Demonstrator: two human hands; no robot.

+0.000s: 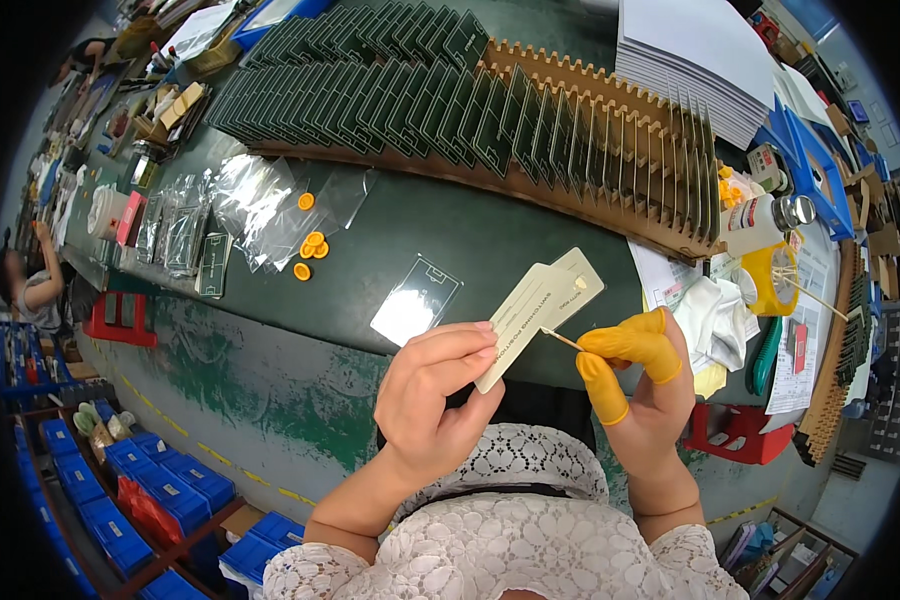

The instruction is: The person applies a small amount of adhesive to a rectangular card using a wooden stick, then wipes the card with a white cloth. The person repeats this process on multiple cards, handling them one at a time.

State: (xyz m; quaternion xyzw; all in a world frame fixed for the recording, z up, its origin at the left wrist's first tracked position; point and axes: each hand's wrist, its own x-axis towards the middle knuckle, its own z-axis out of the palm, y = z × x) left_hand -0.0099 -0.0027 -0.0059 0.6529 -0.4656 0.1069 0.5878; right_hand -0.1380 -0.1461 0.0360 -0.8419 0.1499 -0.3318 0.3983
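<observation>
My left hand [432,395] is closed on two flat cream plates [515,325] with dark printing, one overlapping the other, held tilted above the table's front edge. Yellow finger cots cover the thumb and some fingertips of my right hand [638,385]. That hand pinches a thin pale stick [562,340], perhaps a swab, whose tip is at the edge of the front plate; whether it touches cannot be made out. Just beyond my left hand, a dark green rectangular plate [417,300] with thin pale lines lies on the table, reflecting light.
Dark green plates [370,110] stand in rows in a long brown slotted rack [610,215]. Orange finger cots [315,240] and clear plastic bags [270,205] lie at left. At right are a white bottle [755,222], a yellow container [770,280] with sticks, and a white cloth [708,320].
</observation>
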